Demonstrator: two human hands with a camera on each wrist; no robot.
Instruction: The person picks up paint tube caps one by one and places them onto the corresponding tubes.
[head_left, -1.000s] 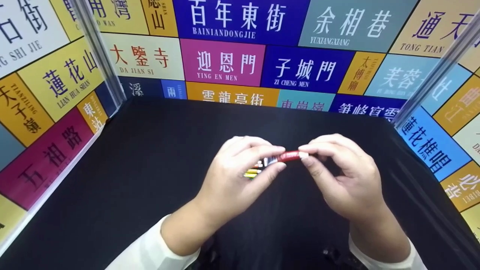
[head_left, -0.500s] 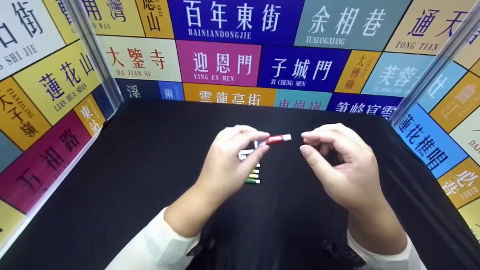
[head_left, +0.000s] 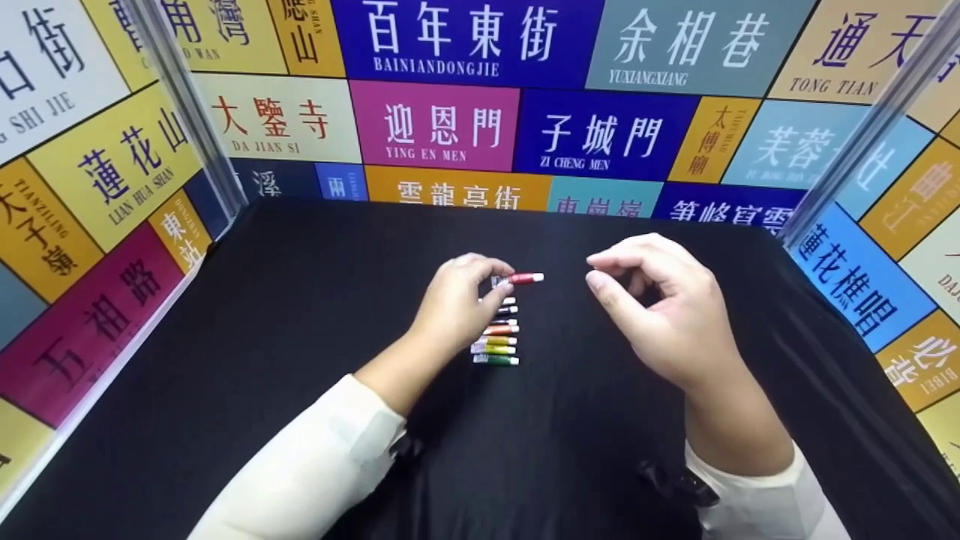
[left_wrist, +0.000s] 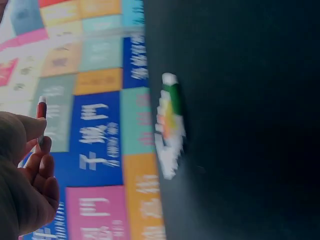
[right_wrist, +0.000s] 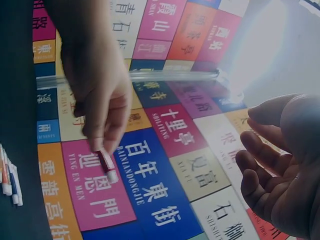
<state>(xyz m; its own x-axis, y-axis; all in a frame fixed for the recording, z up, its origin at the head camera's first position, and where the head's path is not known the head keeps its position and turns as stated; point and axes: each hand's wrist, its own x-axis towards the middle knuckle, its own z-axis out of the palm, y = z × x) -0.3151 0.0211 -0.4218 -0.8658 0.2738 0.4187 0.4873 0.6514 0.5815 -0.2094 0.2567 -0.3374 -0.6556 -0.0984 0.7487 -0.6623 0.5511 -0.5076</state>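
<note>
My left hand (head_left: 463, 300) pinches a small red paint tube (head_left: 527, 277) with a white cap, its cap end pointing right. In the left wrist view the same red tube (left_wrist: 42, 109) sticks out between thumb and forefinger, above the table. Below that hand lies a column of several paint tubes (head_left: 496, 350), among them a green one (head_left: 495, 361) nearest me and an orange one (head_left: 501, 330); the hand hides part of the column. My right hand (head_left: 667, 315) hovers to the right, fingers loosely bent with nothing between them, apart from the tubes.
A black cloth (head_left: 322, 300) covers the table. Upright walls with colourful printed signs (head_left: 442, 124) enclose its back and sides, with clear corner strips (head_left: 202, 112) at the joins. In the right wrist view a bright light (right_wrist: 257, 45) glares.
My right fingers have let go of the red tube's white cap and moved away from it. My left hand has carried the tube left and away from me, towards the far end of the column.
</note>
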